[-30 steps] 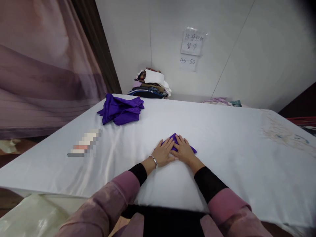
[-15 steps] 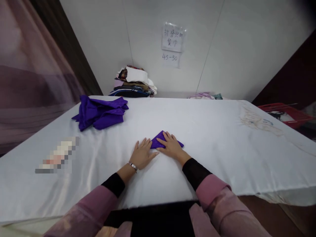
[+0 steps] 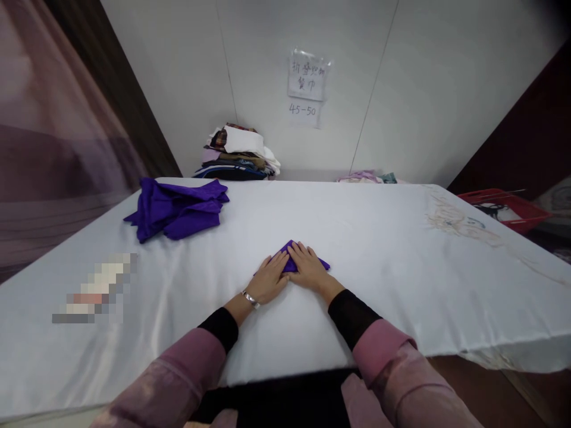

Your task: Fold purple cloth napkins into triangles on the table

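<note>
A purple cloth napkin (image 3: 289, 244), folded into a low triangle, lies on the white-covered table (image 3: 379, 238) in front of me. Flat across its left part rests my left hand (image 3: 270, 278), fingers stretched out and pointing up to the right. My right hand (image 3: 307, 267) lies over the napkin's middle and right, its fingers extended too. The two hands nearly meet at the thumbs. Only the napkin's top point, a strip between the hands and the right corner show clearly; the rest is hidden under my palms.
A loose heap of purple cloth (image 3: 178, 208) lies at the table's back left. Nearer on the left is a pixelated flat object (image 3: 96, 291). Folded clothes (image 3: 241, 151) are stacked behind the table. A red basket (image 3: 526, 220) stands beyond the right edge; a paper sign (image 3: 307, 80) hangs on the wall.
My left hand has moved right and up onto the napkin, covering its left part. My right hand stays on the napkin. The whole view has shifted slightly.
</note>
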Tool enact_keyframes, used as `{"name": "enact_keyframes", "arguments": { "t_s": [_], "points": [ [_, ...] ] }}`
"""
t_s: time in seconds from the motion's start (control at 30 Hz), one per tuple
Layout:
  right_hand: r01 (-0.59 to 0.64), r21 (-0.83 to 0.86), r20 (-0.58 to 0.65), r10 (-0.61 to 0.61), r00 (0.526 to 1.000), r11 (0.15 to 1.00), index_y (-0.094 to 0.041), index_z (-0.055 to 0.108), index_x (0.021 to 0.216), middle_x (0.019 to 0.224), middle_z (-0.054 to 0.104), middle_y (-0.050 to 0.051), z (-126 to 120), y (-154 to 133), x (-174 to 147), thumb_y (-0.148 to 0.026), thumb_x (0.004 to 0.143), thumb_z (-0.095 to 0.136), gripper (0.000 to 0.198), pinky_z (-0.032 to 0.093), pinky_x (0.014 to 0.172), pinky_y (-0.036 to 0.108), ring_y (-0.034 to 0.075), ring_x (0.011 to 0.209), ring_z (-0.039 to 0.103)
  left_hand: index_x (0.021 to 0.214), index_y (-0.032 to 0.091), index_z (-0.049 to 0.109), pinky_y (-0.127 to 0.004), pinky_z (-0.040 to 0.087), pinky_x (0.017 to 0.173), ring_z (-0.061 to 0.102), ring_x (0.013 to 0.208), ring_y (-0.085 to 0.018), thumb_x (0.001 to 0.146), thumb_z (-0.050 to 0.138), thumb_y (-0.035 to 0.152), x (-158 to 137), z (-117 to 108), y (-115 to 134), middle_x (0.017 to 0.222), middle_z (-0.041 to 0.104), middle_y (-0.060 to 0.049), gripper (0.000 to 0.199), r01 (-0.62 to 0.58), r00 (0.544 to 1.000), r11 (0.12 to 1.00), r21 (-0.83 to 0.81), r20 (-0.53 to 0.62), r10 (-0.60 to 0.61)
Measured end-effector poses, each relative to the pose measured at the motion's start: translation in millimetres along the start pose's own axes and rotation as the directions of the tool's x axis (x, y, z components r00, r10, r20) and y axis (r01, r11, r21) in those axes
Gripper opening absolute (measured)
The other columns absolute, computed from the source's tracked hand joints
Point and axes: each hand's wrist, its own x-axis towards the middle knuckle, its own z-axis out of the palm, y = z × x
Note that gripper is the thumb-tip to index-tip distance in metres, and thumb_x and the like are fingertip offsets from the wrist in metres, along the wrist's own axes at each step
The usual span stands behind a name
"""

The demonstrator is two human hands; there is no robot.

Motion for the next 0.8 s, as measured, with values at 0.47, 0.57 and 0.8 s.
{"name": "enact_keyframes", "arguments": {
  "t_s": [0.47,0.57,0.8],
  "points": [
    [-0.002,0.107,0.035,-0.002,0.999,0.994,-0.015,0.031,0.139,0.147,0.023,0.008,-14,28,-55,-0.052,0.088,0.035,0.063,0.016,0.109,0.041,0.021,0.136,0.015,0.124,0.019,0.049,-0.049,0.022,0.105,0.036,0.128,-0.023,0.083,0.040,0.016,7,-1,3,0.136,0.044,-0.010,0.042,-0.014,1.000,0.988,0.154,0.004,0.013],
    [-0.006,0.119,0.021,0.004,1.000,0.993,-0.016,0.033,0.138,0.146,0.025,0.009,-12,32,-58,-0.049,0.088,0.038,0.061,0.018,0.109,0.042,0.022,0.136,0.018,0.117,0.018,0.054,-0.050,0.020,0.105,0.045,0.120,-0.025,0.081,0.038,0.008,13,-2,8,0.128,0.052,-0.012,0.040,-0.047,0.999,0.964,0.261,-0.012,0.052],
    [0.035,0.162,-0.109,-0.018,0.994,0.986,-0.017,0.038,0.135,0.141,0.037,0.012,-8,32,-56,-0.041,0.083,0.048,0.058,0.024,0.106,0.046,0.026,0.130,0.030,0.104,0.017,0.056,-0.038,0.039,0.090,0.056,0.100,-0.021,0.083,0.036,0.007,25,-14,18,0.104,0.062,-0.010,0.030,-0.046,0.997,0.949,0.311,0.066,0.027]
  ]
}}
